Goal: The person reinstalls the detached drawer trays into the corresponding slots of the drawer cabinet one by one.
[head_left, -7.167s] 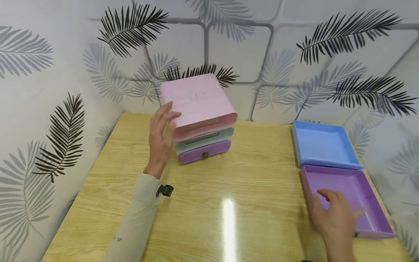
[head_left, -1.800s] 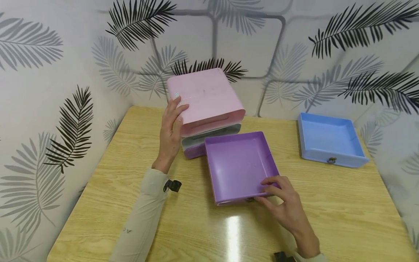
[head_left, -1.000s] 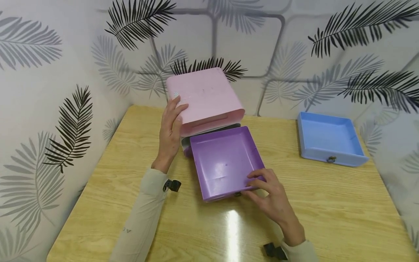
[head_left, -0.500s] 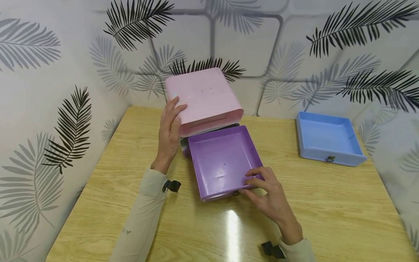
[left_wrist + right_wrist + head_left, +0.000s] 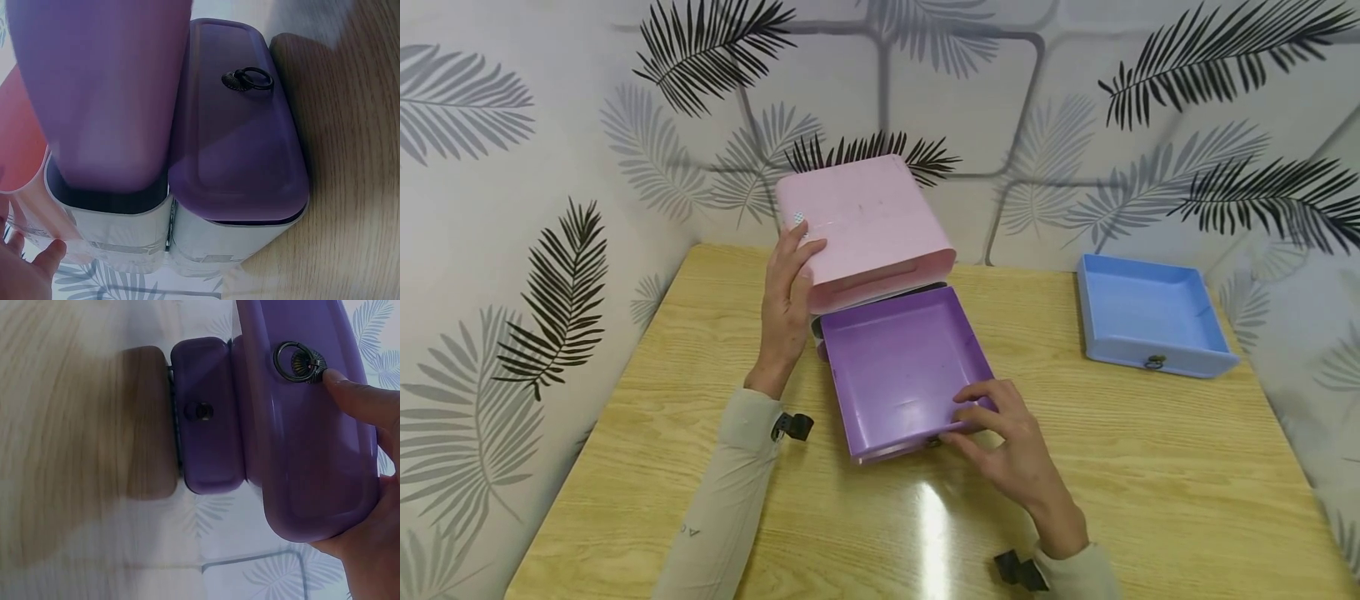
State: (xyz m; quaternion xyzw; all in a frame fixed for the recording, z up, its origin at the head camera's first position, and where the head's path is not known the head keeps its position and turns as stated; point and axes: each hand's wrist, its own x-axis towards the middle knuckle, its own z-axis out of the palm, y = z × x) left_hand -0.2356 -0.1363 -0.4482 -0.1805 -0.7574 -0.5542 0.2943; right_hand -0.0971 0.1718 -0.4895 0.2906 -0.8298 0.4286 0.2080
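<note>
A pink box shell (image 5: 865, 212), hollow at the front, tops a stack of drawer units. My left hand (image 5: 784, 312) rests on its left side, fingertips on the top face. My right hand (image 5: 1015, 446) pinches the front wall of a purple drawer (image 5: 902, 371), thumb outside beside the ring pull (image 5: 303, 362), fingers over the rim. The drawer's back end sits in the mouth of the middle white shell (image 5: 115, 231), with most of it sticking out toward me. Below, another purple drawer (image 5: 234, 137) fills the bottom shell. The head view mostly hides that lower drawer.
A blue drawer (image 5: 1153, 312) with a ring pull lies on the right side of the wooden table (image 5: 1150, 467). Patterned walls (image 5: 970, 108) stand behind and at both sides of the table.
The right hand has taken the purple drawer from beside the blue one and brought it left to the middle shell. Lately it has slid slightly left. The left hand stays on the pink shell.
</note>
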